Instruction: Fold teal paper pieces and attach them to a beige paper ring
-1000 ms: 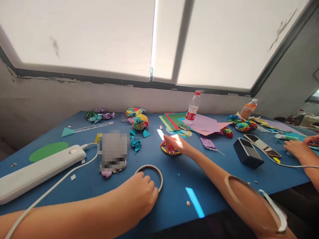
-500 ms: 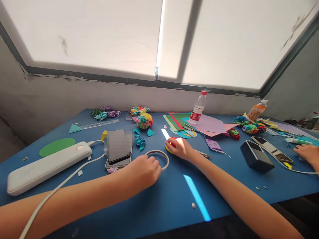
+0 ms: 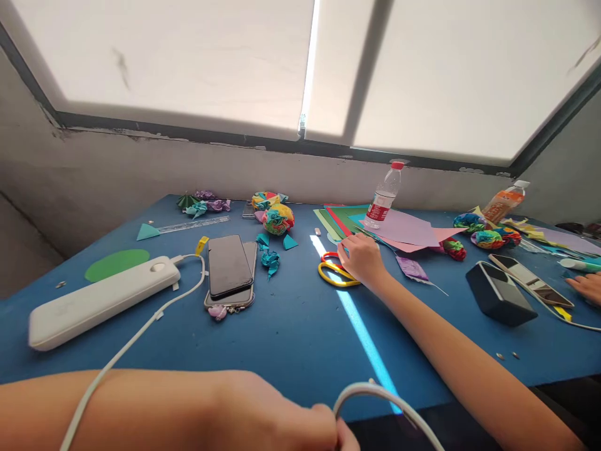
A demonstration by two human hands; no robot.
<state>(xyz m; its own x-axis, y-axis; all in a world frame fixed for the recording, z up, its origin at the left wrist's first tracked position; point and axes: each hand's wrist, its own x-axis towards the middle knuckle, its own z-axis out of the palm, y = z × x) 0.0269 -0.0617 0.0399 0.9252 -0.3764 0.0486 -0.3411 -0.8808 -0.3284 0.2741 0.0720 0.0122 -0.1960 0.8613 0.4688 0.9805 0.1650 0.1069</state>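
Left grip point(image 3: 277, 410) around the white hoop's point(image 3: 370, 389) left side.

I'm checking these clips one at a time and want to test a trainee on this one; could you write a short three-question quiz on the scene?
1. Multiple choice: what does the left hand hold?
A) a bottle
B) the white ring
C) a glue stick

2. True or false: the green disc lies to the left of the black phone.

3. Fill in the blank: the scissors by the right hand show handles in red and ____.

Key: 1 B; 2 true; 3 yellow.
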